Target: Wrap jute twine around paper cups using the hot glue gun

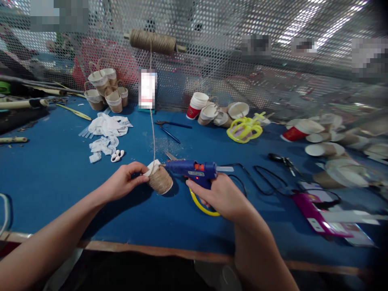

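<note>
My left hand [133,178] pinches the rim of a small paper cup [161,181] wrapped in brown twine, tilted above the blue table. From the cup a strand of twine [153,137] runs up to a twine spool [153,42] on a rod. My right hand [222,194] is closed round the handle of a blue glue gun [194,169], whose nozzle meets the cup near its rim. A clear glue stick [224,169] sticks out of the gun's back. Under the gun lie scissors with yellow handles [203,208], partly hidden.
Twine-covered little baskets [113,101] stand at the back left, beside white lace [109,124]. Blue-handled pliers [174,125] lie mid-table. Paper cups [197,106], a yellow looped piece [245,130] and a black cord [269,178] are to the right. A perforated metal screen [212,72] rises behind.
</note>
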A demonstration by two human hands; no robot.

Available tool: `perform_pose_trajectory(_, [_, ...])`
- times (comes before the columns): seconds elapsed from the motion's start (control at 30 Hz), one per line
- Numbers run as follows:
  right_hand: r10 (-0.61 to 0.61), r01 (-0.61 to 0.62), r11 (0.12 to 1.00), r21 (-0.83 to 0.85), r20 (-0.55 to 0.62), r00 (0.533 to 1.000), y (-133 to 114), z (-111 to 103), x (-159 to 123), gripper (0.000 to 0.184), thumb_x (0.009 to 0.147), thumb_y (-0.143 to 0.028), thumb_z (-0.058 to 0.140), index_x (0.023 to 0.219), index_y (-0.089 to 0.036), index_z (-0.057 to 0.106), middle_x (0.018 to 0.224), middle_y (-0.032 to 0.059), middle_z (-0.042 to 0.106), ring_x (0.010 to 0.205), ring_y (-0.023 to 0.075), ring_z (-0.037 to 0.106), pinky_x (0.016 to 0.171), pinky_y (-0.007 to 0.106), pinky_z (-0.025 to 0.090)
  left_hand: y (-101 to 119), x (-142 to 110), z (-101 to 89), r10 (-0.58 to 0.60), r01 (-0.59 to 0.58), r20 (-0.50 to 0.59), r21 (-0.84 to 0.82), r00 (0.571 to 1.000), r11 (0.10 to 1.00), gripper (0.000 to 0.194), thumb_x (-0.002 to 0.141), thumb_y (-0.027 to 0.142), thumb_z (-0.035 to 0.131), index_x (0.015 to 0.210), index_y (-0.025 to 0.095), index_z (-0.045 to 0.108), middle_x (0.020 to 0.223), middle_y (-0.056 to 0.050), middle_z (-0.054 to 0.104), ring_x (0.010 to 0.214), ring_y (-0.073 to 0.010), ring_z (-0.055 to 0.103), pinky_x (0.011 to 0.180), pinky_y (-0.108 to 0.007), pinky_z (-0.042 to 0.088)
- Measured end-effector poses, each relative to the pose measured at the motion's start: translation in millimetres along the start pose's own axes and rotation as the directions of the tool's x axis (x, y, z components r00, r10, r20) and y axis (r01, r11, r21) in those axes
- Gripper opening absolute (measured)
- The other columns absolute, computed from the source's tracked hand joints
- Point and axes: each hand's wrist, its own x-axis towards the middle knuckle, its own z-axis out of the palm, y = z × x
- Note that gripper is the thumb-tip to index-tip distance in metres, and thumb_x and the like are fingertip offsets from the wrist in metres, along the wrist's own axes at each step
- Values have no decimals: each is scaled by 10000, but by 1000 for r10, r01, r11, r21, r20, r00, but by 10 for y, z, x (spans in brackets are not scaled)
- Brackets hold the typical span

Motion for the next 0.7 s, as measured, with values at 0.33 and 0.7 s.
perform_pose_trajectory(0.33, [-22, 21, 998, 56, 21, 1000, 19, -1, -31, 279, 714, -360, 520, 502, -194, 446, 347, -35, 460, 315, 95, 455, 359, 212, 359, 4, 4, 4, -24, 24, -9, -1, 1000, 1000, 131, 798, 261, 482, 785, 149, 549, 839, -55, 591, 782, -166, 539, 757, -325, 414])
perform_pose_trajectory(0.7, [-2, 2, 1000, 6, -8, 1000, 1, 18, -20, 290, 722, -360, 510, 498, -193, 429, 344, -39, 447, 316, 94, 459, 356, 206, 355, 27, 3, 1, -34, 34, -10, 3, 999, 999, 132, 794, 266, 485, 767, 152, 545, 834, -56, 596, 783, -167, 540, 754, -316, 412])
